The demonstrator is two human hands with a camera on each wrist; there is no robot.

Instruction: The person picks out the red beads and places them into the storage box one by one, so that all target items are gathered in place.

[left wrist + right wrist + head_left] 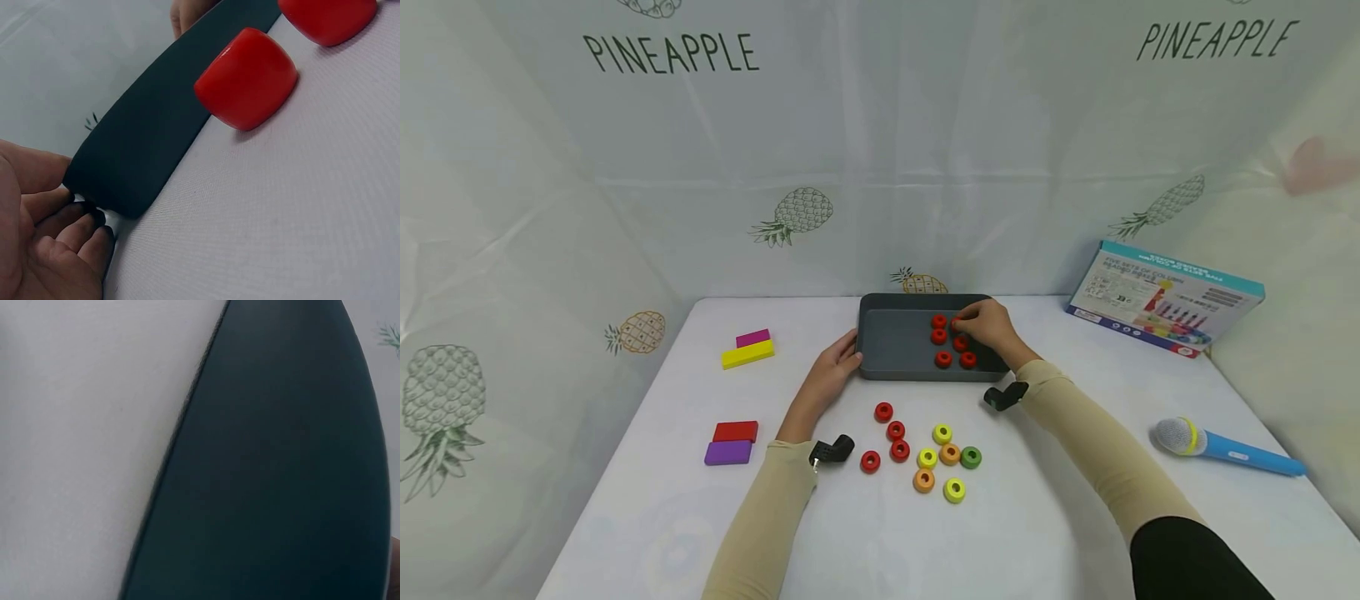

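A shallow rectangular grey tray point(895, 342) with rounded corners and a matte finish sits toward the far side of the white surface point(1075, 467). The left hand point(829, 379) rests against the tray's near left corner, fingers loosely curled on the wall; the left wrist view shows the fingertips point(81, 228) touching the dark corner rather than clasping it. The right hand point(992, 327) reaches into the tray's right half, its fingertips pinched on a red ring point(957, 324) at the far side of a cluster of glossy red rings point(942, 359) lying flat inside the tray. The right wrist view shows only the tray's smooth dark wall against the pale surface.

Just in front of the tray lie more doughnut-shaped rings: four loose red ones point(895, 430), and to their right yellow-green, orange and green rings point(950, 454), several touching. Left of the tray lie flat oblong blocks, a magenta and yellow pair point(748, 353) and, nearer the person, a red and purple pair point(730, 443). Right of the tray a printed cardboard box point(1165, 297) leans at the backdrop, and a blue toy microphone point(1225, 447) with a grey mesh head lies well apart.
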